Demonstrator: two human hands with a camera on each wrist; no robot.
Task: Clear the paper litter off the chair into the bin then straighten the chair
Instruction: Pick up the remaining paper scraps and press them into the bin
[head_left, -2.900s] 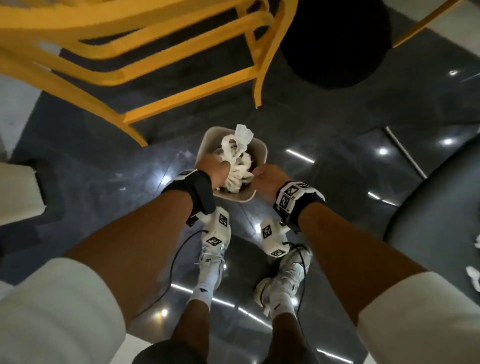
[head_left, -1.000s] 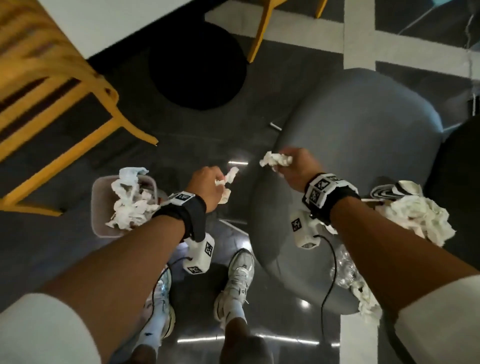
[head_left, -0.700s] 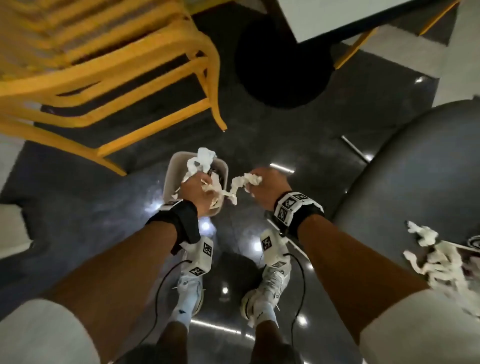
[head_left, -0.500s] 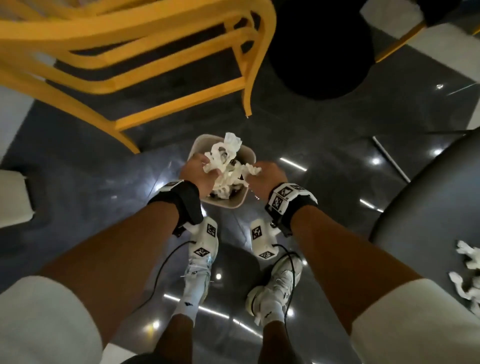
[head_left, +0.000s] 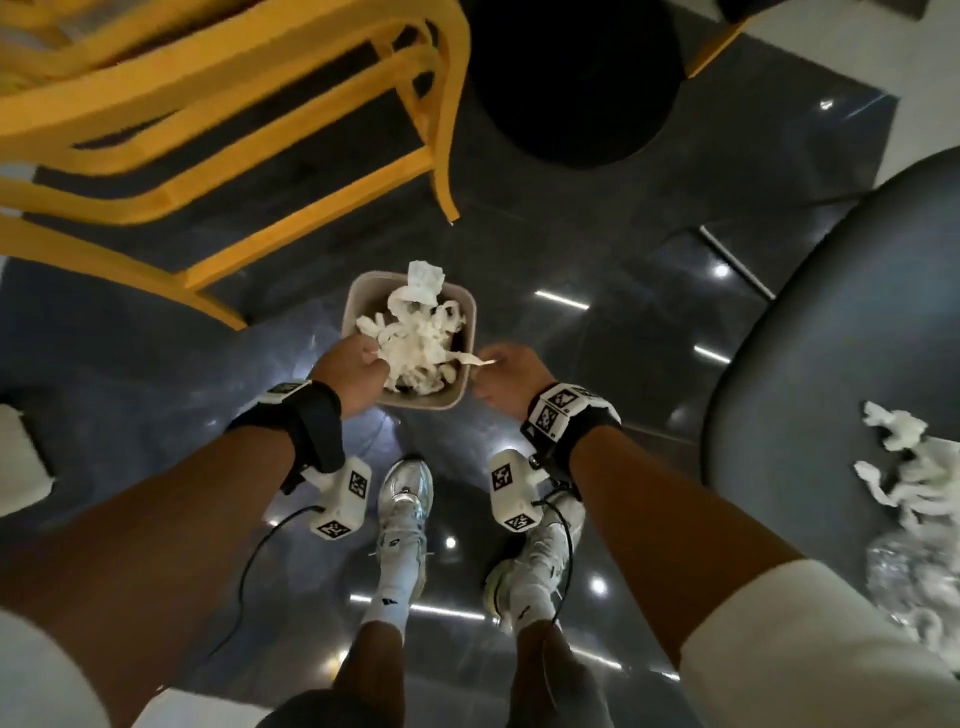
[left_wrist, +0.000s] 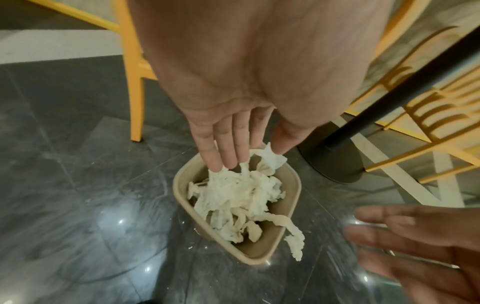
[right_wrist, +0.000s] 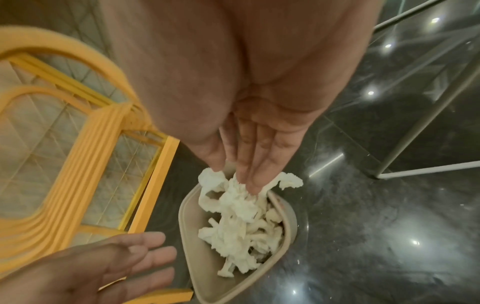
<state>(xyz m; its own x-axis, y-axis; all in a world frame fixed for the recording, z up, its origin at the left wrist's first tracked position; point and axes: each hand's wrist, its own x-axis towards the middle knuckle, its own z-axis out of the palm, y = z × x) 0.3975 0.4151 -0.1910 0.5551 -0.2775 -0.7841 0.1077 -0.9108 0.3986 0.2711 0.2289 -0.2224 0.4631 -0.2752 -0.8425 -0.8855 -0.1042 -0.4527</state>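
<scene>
At the centre of the head view, a small beige bin (head_left: 363, 296) with rounded corners and smooth matte walls stands on glossy dark stone floor tiles (head_left: 597, 249), heaped with crumpled white paper strips (head_left: 415, 343), soft and twisted like torn tissue. One strip (left_wrist: 293, 236) droops over the bin's rim. The left hand (head_left: 353, 374) hangs over the bin's left edge, fingers (left_wrist: 223, 148) straight and spread loosely, tips brushing the paper but gripping nothing. The right hand (head_left: 506, 379) hovers by the bin's right edge, likewise flat and relaxed with its fingers (right_wrist: 259, 164) extended toward the pile, nothing clasped. At the right of the frame, the rounded grey chair seat (head_left: 810, 364) carries more shredded paper litter (head_left: 904, 467). A yellow slatted chair (head_left: 208, 104) fills the upper left, and a black round table base (head_left: 571, 88) sits top centre.
</scene>
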